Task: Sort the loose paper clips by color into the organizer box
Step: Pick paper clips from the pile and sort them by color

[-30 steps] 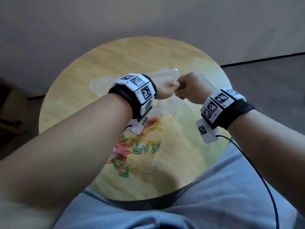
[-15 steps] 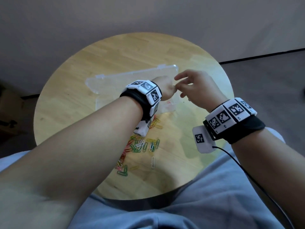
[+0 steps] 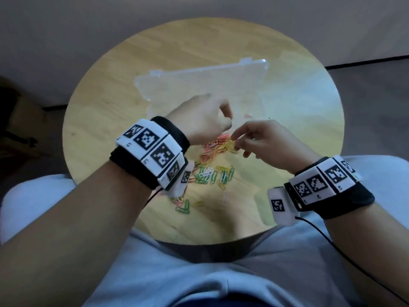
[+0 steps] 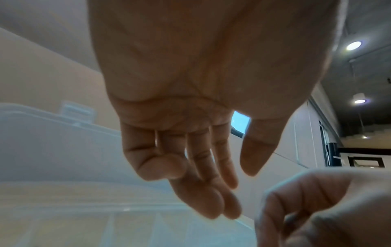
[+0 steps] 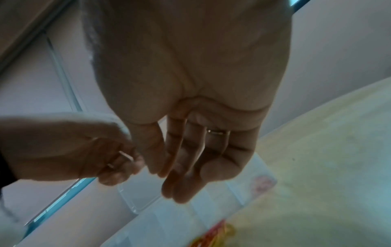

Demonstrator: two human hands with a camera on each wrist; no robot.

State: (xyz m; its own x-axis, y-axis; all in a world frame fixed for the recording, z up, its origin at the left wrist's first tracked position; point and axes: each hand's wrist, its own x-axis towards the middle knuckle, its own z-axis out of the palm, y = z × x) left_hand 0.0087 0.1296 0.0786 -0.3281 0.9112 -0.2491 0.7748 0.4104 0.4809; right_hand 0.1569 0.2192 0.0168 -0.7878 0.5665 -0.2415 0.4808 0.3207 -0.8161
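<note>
A heap of coloured paper clips [image 3: 212,171] lies on the round wooden table [image 3: 106,103] in front of me. Beyond it stands the clear organizer box [image 3: 199,85] with its lid laid open. A pinkish blur [image 5: 262,183] shows in its corner compartment. My left hand [image 3: 223,116] hovers over the box's near edge, fingers loosely bent, thumb apart [image 4: 241,178]. A thin pale glint [image 5: 126,156] sits by its fingers; I cannot tell what it is. My right hand [image 3: 238,144] hangs just above the heap's far end, fingers relaxed and holding nothing [image 5: 167,183].
The table's near edge [image 3: 199,240] is close to my lap in grey trousers. A few stray clips [image 3: 183,209] lie nearer to me than the heap. A cable [image 3: 332,240] runs from my right wristband across my lap.
The two fists that touched over the box have parted. My right hand opened and drew back to the heap. My left hand stays near the box's front, its fingers looser.
</note>
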